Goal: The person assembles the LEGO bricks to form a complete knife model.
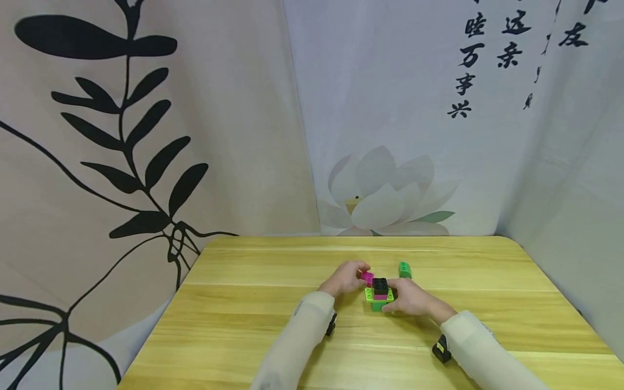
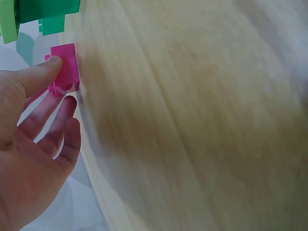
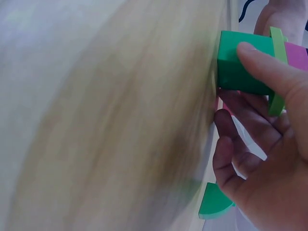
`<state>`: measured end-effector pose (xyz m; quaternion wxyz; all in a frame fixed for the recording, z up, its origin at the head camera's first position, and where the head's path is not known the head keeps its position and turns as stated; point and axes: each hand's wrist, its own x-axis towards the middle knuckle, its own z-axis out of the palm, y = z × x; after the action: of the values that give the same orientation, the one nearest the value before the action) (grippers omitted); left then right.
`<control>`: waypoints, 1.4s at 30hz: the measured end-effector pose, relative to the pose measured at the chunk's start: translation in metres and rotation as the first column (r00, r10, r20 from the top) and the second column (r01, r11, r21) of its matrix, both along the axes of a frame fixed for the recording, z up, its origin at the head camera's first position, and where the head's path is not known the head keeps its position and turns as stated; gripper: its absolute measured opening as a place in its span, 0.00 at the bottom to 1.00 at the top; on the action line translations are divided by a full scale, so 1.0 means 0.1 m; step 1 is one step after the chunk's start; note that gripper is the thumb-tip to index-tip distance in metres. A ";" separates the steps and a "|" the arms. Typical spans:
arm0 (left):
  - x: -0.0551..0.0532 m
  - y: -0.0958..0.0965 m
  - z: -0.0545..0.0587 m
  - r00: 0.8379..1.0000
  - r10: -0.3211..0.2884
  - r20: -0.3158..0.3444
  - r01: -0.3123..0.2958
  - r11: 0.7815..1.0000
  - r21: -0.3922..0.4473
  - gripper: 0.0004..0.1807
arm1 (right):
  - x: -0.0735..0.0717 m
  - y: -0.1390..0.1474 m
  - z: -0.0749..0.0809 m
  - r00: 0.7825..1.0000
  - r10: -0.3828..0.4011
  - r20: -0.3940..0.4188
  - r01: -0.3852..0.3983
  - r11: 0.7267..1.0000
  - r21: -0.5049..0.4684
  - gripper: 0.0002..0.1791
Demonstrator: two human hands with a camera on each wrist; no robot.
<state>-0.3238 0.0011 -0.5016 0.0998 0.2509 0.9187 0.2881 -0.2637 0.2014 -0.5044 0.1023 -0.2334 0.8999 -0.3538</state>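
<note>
My left hand [image 1: 347, 277] pinches a small pink toy brick [image 2: 68, 67] between thumb and fingers, close to the tabletop. Just right of it stands a stack of toy bricks [image 1: 378, 295]: green below, a lime plate, then pink, with a black brick [image 1: 380, 285] on top. My right hand [image 1: 410, 297] holds this stack from the right side, its thumb against the green bottom brick [image 3: 245, 62] in the right wrist view. The right hand's lower fingers are bent and partly hidden behind the stack in the head view.
A loose green brick [image 1: 404, 270] with a rounded side lies behind the right hand. The wooden table [image 1: 244, 303] reaches back to a printed curtain [image 1: 253, 135]. Dark wrist cameras [image 1: 441, 349] hang under both sleeves.
</note>
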 end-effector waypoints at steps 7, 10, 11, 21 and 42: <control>0.01 -0.08 0.02 0.999 0.020 -0.027 -0.022 0.998 -0.060 0.23 | 0.01 0.00 -0.01 1.000 -0.003 0.016 0.003 1.000 -0.013 0.23; 0.02 -0.13 0.04 0.999 0.035 -0.040 -0.038 0.997 -0.064 0.24 | 0.02 0.00 0.00 1.000 -0.005 0.011 0.005 1.000 -0.011 0.23; 0.03 -0.15 0.05 0.998 0.039 -0.044 -0.042 0.997 -0.062 0.24 | 0.02 0.00 0.00 1.000 -0.004 0.007 0.004 1.000 -0.010 0.23; 0.12 -0.29 0.11 0.995 0.065 -0.071 -0.066 0.998 -0.010 0.19 | 0.03 0.00 -0.01 1.000 -0.009 0.000 0.009 1.000 -0.011 0.24; 0.37 -0.34 0.35 0.996 0.027 -0.080 -0.010 0.980 0.200 0.18 | 0.03 -0.01 0.00 0.999 -0.013 -0.038 0.014 1.000 0.013 0.25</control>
<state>-0.2864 -0.0326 -0.4666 0.0335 0.2627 0.8908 0.3692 -0.2610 0.2006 -0.5048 0.0843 -0.2334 0.9056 -0.3441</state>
